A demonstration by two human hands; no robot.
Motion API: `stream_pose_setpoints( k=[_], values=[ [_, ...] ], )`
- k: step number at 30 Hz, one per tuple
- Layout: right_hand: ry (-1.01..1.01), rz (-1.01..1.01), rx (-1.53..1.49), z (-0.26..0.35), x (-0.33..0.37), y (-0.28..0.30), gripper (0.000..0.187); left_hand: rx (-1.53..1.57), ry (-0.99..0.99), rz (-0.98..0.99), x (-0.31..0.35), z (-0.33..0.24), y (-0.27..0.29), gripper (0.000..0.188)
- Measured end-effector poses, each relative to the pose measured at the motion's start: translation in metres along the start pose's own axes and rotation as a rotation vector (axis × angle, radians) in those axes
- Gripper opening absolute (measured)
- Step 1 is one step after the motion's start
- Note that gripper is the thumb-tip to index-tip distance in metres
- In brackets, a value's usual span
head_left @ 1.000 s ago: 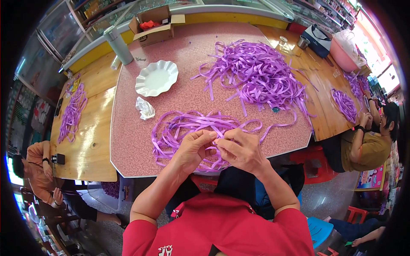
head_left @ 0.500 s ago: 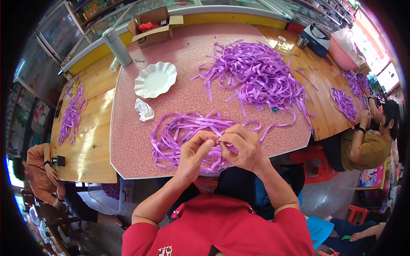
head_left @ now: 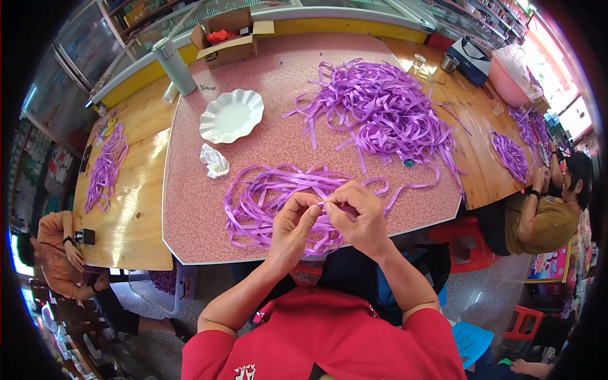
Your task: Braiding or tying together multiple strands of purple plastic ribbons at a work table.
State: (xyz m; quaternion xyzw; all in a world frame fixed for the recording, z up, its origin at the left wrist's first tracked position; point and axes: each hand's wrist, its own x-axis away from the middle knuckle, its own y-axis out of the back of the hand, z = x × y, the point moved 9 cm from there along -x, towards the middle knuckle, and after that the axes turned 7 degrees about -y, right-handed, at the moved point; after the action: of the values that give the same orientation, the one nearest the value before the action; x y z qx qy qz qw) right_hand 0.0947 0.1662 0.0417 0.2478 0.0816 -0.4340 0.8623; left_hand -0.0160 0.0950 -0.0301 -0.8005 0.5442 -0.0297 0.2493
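Purple ribbon [head_left: 259,189] lies looped by the front edge of the surface [head_left: 196,218]; left hand [head_left: 291,231] and right hand [head_left: 364,218] seem to pinch some, fingers [head_left: 347,195] closed. Risks?

Crossed loops, imo. Tug and they might knot.

pink table [head_left: 199,218] | purple ribbons [head_left: 380,114] | white dish [head_left: 232,117] | bottle [head_left: 175,68] | box [head_left: 230,54]

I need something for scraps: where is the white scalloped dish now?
In the head view, the white scalloped dish sits on the pink tabletop's left side, beyond the crumpled white wad and left of the large purple ribbon pile.
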Motion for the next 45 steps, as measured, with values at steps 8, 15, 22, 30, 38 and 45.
stream_pose_setpoints(
  k=[8, 15, 22, 30, 38, 45],
  values=[
    [-0.573, 0.107, -0.769, -0.050, 0.018, -0.029, 0.013, -0.275, -0.308, 0.010, -0.005, -0.021, 0.002, 0.019],
    [-0.756, 0.165, -1.064, -0.052, 0.023, -0.037, 0.013, -1.030, -0.937, 0.056, 0.006, -0.072, -0.021, 0.034],
    [-0.807, 0.141, -1.067, -0.056, 0.024, -0.041, 0.013, -1.139, -0.958, -0.017, 0.010, -0.071, -0.023, 0.034],
    [-0.732, 0.152, -1.018, -0.056, 0.023, -0.041, 0.012, -0.887, -0.744, -0.036, 0.004, -0.058, -0.014, 0.026],
    [-0.485, 0.113, -0.561, -0.044, 0.013, -0.025, 0.014, -0.302, -0.358, -0.015, -0.004, -0.036, -0.002, 0.007],
    [-0.522, 0.091, -0.556, -0.048, 0.012, -0.022, 0.013, -0.485, -0.427, 0.055, -0.007, -0.052, -0.004, 0.018]
  ],
)
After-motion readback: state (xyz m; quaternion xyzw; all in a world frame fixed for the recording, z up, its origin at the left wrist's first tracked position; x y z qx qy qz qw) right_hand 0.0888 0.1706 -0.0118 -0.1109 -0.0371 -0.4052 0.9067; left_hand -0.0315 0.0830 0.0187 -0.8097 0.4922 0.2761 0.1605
